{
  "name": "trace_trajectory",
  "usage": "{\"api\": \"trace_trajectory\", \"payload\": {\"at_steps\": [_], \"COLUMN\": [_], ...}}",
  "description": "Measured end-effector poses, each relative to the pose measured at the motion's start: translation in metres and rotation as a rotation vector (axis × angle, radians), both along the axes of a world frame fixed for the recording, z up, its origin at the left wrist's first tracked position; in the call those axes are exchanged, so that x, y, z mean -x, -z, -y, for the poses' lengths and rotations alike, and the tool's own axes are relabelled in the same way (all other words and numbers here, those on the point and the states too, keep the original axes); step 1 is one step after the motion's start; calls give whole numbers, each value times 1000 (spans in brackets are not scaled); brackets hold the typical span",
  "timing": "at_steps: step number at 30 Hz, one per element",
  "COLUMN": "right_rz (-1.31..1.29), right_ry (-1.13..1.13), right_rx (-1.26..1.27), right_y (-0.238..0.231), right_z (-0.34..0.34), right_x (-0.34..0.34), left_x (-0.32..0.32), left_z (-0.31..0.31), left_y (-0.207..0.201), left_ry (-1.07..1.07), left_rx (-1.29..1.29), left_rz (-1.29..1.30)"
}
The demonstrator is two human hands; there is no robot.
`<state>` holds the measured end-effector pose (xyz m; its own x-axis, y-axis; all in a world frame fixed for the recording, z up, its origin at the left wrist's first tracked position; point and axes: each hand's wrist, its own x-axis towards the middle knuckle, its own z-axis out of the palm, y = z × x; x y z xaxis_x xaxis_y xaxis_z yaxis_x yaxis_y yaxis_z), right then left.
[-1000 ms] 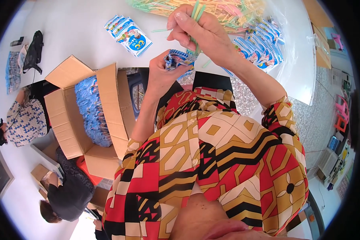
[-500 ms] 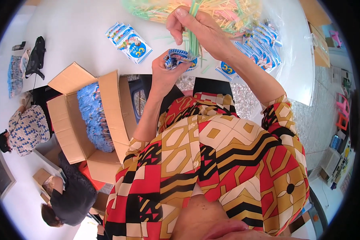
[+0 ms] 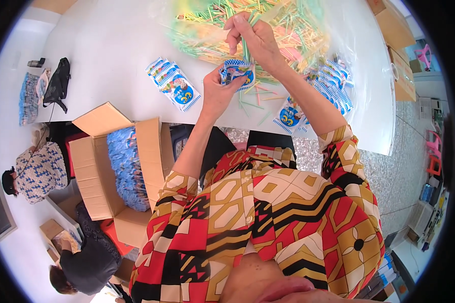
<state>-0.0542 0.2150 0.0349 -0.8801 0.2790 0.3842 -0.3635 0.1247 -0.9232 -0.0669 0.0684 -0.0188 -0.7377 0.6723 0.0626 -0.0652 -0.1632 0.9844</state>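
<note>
My left hand (image 3: pixel 217 98) grips a small blue-and-white printed packet (image 3: pixel 247 77) by its side, with the packet's mouth facing up and away. Above it, my right hand (image 3: pixel 263 46) is closed round a bundle of thin green straw-like sticks (image 3: pixel 245 52). The bundle's lower ends are at the packet's mouth; how deep they reach inside is hidden. Just beyond my hands spreads a heap of green, yellow and pink sticks (image 3: pixel 298 43) on clear plastic. A few loose sticks (image 3: pixel 260 95) lie on the white table (image 3: pixel 114 60) by the packet.
Overlapping packets lie in a left row (image 3: pixel 174 85) and a right pile (image 3: pixel 333 88). Left of my lap, an open cardboard box (image 3: pixel 93 171) holds many blue packets (image 3: pixel 126 166). Two people (image 3: pixel 43 171) work farther left. Cartons (image 3: pixel 402 76) stand beyond the table's right edge.
My view has shifted, so the table and box sit lower in the picture. Both hands are farther over the table, nearer the heap, still holding the packet and the bundle.
</note>
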Motion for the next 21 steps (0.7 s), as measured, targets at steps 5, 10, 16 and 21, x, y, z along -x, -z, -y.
{"api": "trace_trajectory", "payload": {"at_steps": [5,10,16,21], "right_rz": [13,38,29,-43], "right_ry": [-32,-38,16,-10], "right_rx": [-105,19,6,-38], "right_y": [-5,-20,-66,-70], "right_z": [-14,-42,-57,-71], "right_x": [8,32,55,68], "left_x": [14,32,61,75], "left_z": [-15,-39,-62,-68], "left_y": [1,-17,-35,-35], "left_ry": [2,-67,-66,-91], "left_rx": [-33,-80,-149,-186], "left_rz": [-6,36,33,54]}}
